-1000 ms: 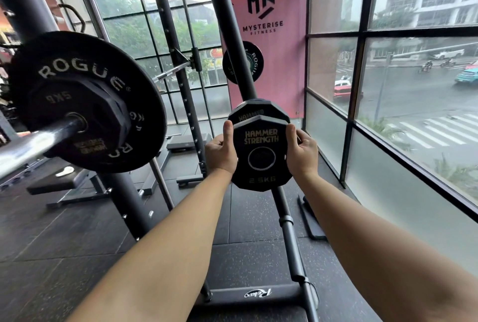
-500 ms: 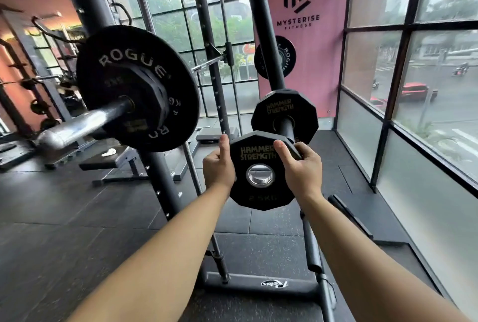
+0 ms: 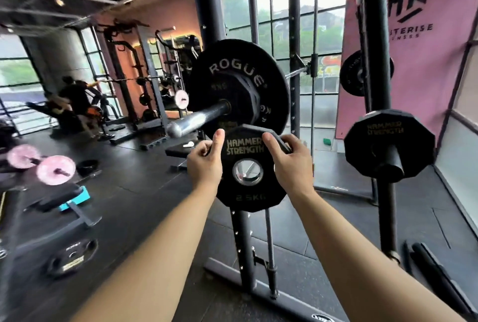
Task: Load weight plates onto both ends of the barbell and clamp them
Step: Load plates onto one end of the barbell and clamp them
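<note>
Both my hands hold a black 2.5 kg Hammer Strength plate upright in front of me. My left hand grips its left edge and my right hand grips its right edge, thumbs on the face. Just above and behind it, the steel barbell sleeve points toward me from the rack. A large black Rogue plate and a smaller black plate sit on that sleeve. The held plate is below the sleeve's tip, off the bar.
Another Hammer Strength plate hangs on a storage peg on the rack post at right. The rack's base lies underfoot. Pink plates, a bench and a floor plate sit left. A person trains far left.
The plate has come off the storage peg and moved left with both hands toward the barbell end. My view has swung left, so the barbell sleeve now sits centre frame.
</note>
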